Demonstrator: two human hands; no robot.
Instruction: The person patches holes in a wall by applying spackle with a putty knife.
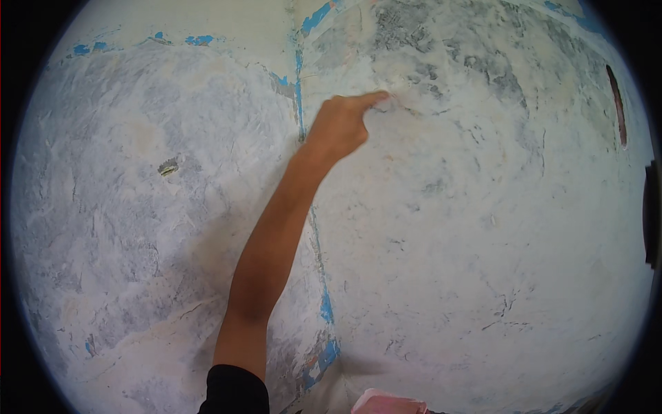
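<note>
My left hand (338, 127) is raised against the right-hand wall (441, 262), just beside the inside corner. Its index finger stretches to the right, the tip at the wall surface near a thin crack (410, 110). The other fingers look curled, and no tool shows in them. Patchy white and grey plaster covers this wall, with darker grey blotches (403, 34) above the hand. At the bottom edge a pink, flat-edged object (389, 403) with whitish smears is partly cut off. My right hand is out of the picture.
The left-hand wall (124, 241) is also roughly plastered and has a small gouge (168, 167). Blue paint remnants (326, 307) run down the corner. At the far right are a dark slot (617, 107) in the wall and a dark object (651, 214).
</note>
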